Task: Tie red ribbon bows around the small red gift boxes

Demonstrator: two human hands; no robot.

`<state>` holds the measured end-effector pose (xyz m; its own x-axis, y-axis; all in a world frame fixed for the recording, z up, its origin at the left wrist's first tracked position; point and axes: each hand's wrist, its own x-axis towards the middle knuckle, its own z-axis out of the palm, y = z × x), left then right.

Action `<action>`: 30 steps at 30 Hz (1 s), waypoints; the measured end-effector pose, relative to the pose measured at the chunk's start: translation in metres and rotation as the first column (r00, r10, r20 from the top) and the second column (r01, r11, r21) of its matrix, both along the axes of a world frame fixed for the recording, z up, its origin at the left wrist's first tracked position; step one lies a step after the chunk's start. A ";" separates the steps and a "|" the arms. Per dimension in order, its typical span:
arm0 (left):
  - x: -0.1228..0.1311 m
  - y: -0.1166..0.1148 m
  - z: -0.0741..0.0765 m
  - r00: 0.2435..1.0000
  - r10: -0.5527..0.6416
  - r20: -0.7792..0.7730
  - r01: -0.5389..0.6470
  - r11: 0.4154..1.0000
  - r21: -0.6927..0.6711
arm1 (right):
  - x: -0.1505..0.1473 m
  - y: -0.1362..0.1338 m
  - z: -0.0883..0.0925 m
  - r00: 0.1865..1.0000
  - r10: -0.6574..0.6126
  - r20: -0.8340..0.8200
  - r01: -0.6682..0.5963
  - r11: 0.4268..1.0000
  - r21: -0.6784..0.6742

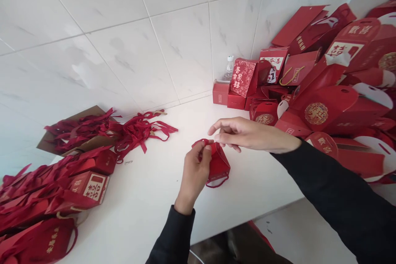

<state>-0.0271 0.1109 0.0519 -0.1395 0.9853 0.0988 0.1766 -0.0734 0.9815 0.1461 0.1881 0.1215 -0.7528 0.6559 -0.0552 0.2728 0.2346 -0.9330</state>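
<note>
A small red gift box [220, 166] sits on the white table [145, 210] in front of me. A dark red cord [217, 186] loops out at its near side. My left hand [195, 169] pinches the top of the box from the left, with thumb and fingers closed on its upper edge. Just above and to the right, my right hand [236, 133] is held with its fingers apart and nothing visible in them. Its fingertips hover close to the box top; whether one touches it I cannot tell.
Red boxes [315, 113] are heaped along the right side, with a clear bottle [229, 68] behind them by the wall. At the left, a cardboard box [49, 142] holds dark red ribbons [137, 130], some spilling out. Ribboned gift boxes [89, 189] stand in rows nearer me.
</note>
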 end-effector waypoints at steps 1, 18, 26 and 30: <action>0.003 0.000 -0.001 1.000 -0.015 -0.006 0.015 1.000 -0.021 | -0.010 0.002 0.003 0.999 0.033 0.020 -0.034 0.999 0.027; -0.012 0.000 -0.008 0.974 -0.014 0.226 0.036 0.995 -0.094 | -0.005 0.020 -0.019 0.980 0.042 0.195 -0.119 0.907 0.404; -0.018 0.003 -0.009 0.993 -0.061 0.099 0.063 0.998 -0.018 | -0.006 0.014 -0.035 0.989 -0.013 0.150 -0.037 0.942 0.332; -0.015 0.003 -0.019 0.997 0.080 -0.021 -0.076 0.987 0.144 | -0.018 0.012 -0.052 0.992 -0.019 0.126 -0.014 0.967 0.256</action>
